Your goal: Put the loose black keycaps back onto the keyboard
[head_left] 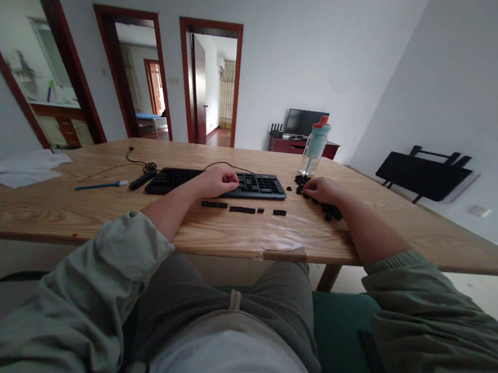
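Observation:
A black keyboard (267, 186) lies on the wooden table, with some key places that look bare. Over its middle is my left hand (217, 182), fingers curled together; whatever they may hold is too small to tell. My right hand (319, 190) reaches into a pile of loose black keycaps (330, 211) to the right of the keyboard, its fingertips pinched on something I cannot make out. Several short rows of black keys (242, 210) lie in front of the keyboard, near the table's front edge.
Behind the pile stands a clear bottle (314, 152) with a red cap. Left of the keyboard are a blue brush (101, 186), a black cabled object (143, 178) and white paper (24, 168). Clear tape (285, 239) sticks near the table's front edge.

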Motion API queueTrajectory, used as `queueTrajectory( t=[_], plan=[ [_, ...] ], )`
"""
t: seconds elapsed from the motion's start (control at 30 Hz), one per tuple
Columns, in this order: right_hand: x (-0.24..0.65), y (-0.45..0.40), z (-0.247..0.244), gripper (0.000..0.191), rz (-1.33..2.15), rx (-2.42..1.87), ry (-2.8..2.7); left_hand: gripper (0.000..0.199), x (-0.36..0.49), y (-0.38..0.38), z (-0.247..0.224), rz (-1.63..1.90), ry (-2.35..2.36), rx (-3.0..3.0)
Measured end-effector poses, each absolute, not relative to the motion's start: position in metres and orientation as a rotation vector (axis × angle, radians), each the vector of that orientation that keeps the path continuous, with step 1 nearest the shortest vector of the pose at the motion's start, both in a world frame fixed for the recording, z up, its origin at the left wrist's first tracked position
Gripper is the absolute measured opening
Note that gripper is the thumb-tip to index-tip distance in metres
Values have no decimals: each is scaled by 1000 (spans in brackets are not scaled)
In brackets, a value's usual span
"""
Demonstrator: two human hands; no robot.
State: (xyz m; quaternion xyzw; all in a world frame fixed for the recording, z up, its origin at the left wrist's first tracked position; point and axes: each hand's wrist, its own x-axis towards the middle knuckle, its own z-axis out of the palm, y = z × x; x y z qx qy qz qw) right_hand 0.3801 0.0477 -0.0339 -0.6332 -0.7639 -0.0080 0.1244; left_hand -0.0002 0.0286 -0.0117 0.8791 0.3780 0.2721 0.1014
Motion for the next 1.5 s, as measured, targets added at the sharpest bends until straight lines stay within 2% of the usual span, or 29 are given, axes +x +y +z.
queueTrajectory(
  t=[0.77, 0.93, 1.13, 1.27, 1.37, 1.5],
  plan=[
    [363, 51, -32, 25, -213, -2019, -2177, 19, 3, 30, -15, 838, 1087, 2590],
    [359, 49, -32, 22, 28, -1993, -2079, 21, 3, 31, -15, 826, 1077, 2577],
    [359, 48, -33, 19, 154, -1749, -1902, 21, 2, 28, -13, 822, 1105, 2561],
    [342, 34, -17, 21, 612, -1485, -1721, 19, 5, 29, -16, 879, 1066, 2554],
    [316, 23, -1, 19, 952, -1280, -1658, 25, 15, 28, -18, 943, 972, 2567],
    [281, 17, 9, 25, 1190, -1039, -1606, 34, 34, 18, -16, 1018, 834, 2626]
  ],
)
